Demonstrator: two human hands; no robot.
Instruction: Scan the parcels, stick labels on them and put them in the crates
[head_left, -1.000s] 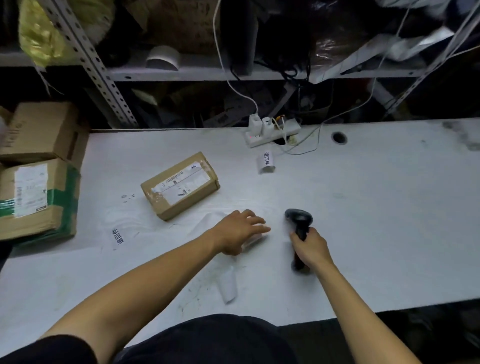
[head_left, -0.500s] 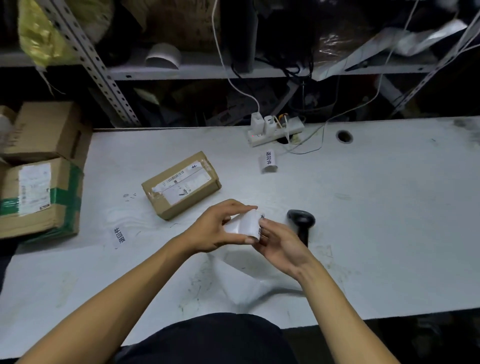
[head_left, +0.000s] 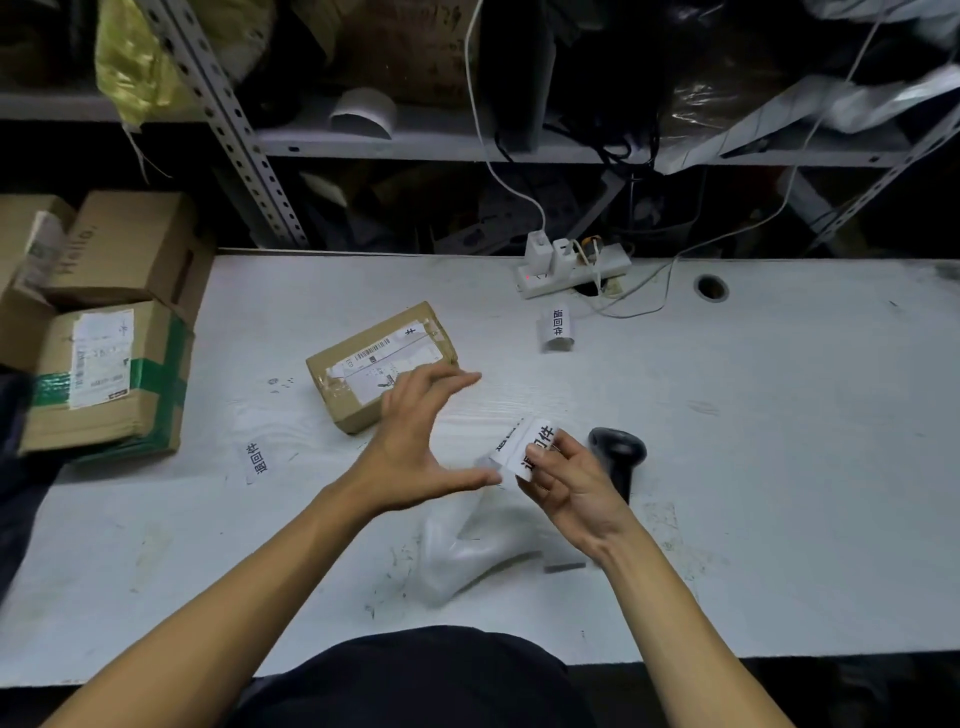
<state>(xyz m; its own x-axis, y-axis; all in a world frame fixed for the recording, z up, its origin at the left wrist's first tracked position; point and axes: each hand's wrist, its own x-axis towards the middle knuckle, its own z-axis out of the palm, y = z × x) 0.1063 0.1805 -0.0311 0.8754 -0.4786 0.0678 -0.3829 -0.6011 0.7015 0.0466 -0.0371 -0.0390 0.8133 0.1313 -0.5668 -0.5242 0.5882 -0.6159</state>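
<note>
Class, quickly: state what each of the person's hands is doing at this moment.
Left hand: open, fingers spread, holding nothing, above the table.
Right hand: pinching a white printed label.

Left hand (head_left: 415, 441) spread, right hand (head_left: 566, 483) pinching.

A matt cardboard parcel (head_left: 382, 364), glossy with tape, is seen on a scuffed matt white table (head_left: 779, 467); the scanner (head_left: 618, 452) is black plastic.

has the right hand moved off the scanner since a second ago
Yes. The right hand has left the scanner, which stays on the table, and shifted left to pinch a label.
</note>
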